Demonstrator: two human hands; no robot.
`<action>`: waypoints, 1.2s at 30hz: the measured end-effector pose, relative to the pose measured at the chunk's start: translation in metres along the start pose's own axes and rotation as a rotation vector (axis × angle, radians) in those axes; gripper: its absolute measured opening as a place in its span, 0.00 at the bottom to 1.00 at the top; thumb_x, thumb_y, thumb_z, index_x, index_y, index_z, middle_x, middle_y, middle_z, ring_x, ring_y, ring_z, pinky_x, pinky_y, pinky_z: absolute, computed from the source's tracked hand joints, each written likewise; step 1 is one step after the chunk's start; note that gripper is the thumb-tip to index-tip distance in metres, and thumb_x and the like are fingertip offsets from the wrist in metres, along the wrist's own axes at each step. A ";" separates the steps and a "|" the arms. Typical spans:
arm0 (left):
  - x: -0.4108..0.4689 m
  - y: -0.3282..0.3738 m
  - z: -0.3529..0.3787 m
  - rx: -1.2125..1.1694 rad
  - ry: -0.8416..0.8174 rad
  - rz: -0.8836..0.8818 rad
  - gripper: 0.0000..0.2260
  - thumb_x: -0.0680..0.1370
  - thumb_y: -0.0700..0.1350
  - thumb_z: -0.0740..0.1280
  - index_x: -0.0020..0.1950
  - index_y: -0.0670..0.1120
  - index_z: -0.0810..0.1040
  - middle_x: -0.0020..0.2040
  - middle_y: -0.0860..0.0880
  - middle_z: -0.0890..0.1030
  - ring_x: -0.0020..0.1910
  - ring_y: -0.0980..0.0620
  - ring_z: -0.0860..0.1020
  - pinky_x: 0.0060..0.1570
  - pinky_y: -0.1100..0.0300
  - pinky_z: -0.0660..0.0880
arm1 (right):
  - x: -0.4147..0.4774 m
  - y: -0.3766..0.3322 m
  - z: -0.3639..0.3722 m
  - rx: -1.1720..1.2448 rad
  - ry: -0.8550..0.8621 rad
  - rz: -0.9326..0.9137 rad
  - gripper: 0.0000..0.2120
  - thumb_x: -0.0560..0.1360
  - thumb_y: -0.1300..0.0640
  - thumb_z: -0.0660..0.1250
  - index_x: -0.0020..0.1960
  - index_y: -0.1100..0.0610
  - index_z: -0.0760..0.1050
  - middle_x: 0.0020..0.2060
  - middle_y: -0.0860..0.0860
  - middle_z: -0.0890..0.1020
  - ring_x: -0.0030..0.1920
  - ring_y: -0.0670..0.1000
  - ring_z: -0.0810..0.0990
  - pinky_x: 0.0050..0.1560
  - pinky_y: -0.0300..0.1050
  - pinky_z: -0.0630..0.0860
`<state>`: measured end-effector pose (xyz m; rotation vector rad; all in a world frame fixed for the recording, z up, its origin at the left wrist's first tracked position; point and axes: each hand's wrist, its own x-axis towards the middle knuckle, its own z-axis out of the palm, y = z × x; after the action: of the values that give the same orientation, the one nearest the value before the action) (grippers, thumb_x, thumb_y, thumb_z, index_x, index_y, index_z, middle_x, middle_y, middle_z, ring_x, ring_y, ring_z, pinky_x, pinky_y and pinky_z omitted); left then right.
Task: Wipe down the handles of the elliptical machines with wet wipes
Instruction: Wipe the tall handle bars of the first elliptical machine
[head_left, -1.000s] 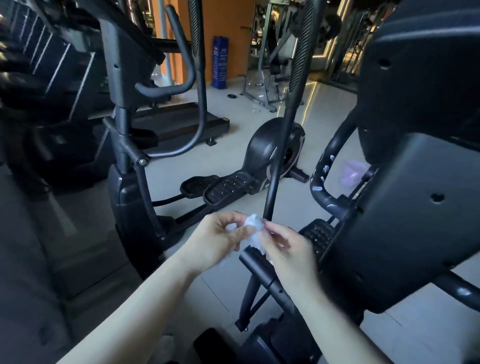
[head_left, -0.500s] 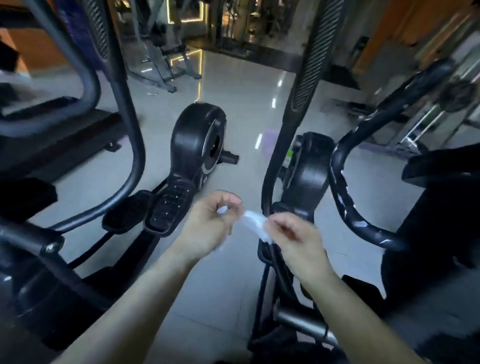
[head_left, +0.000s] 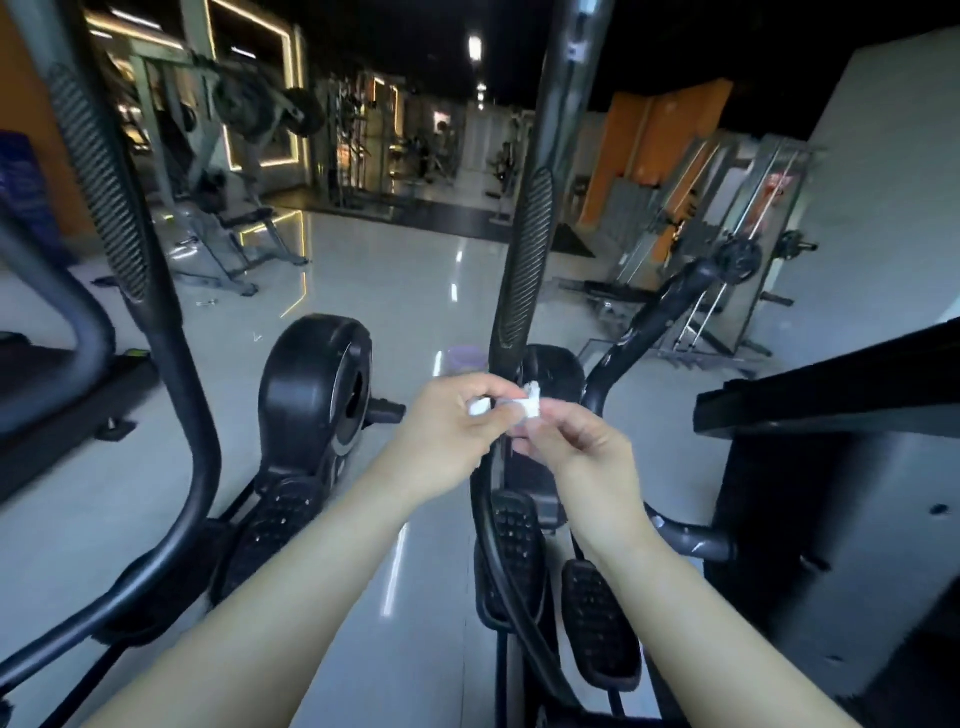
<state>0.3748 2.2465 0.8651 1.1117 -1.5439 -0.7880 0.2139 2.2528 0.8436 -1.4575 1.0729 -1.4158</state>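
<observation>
White wet wipe, bunched small, pinched between two hands in front of the elliptical's upright handle.

Left hand and right hand each have fingers curled onto the wipe, held close together at chest height; the ribbed black grip rises just behind them, foot pedals below.

two hands, one wet wipe, two ribbed handles
</observation>
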 end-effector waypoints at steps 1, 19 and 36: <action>0.004 0.011 0.001 0.025 0.015 0.036 0.04 0.79 0.40 0.72 0.52 0.46 0.86 0.38 0.62 0.83 0.35 0.66 0.78 0.38 0.73 0.69 | 0.003 -0.009 -0.002 0.045 0.006 -0.009 0.08 0.81 0.63 0.69 0.55 0.56 0.86 0.49 0.54 0.89 0.53 0.56 0.87 0.60 0.48 0.82; 0.108 0.165 -0.068 0.083 0.232 0.289 0.11 0.81 0.52 0.69 0.40 0.51 0.83 0.25 0.62 0.76 0.24 0.64 0.74 0.40 0.59 0.73 | 0.120 -0.176 -0.010 0.110 0.272 -0.397 0.10 0.79 0.60 0.70 0.56 0.47 0.84 0.45 0.45 0.86 0.38 0.43 0.80 0.50 0.43 0.80; 0.195 0.167 -0.095 -0.001 -0.089 0.322 0.14 0.77 0.59 0.73 0.61 0.59 0.80 0.31 0.41 0.78 0.29 0.48 0.74 0.31 0.55 0.73 | 0.183 -0.243 0.035 -0.356 0.509 -1.025 0.05 0.78 0.59 0.74 0.47 0.49 0.84 0.49 0.48 0.82 0.48 0.45 0.80 0.48 0.30 0.73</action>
<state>0.4159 2.1293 1.1087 0.8070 -1.7420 -0.6241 0.2576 2.1519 1.1293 -2.1213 0.9099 -2.5046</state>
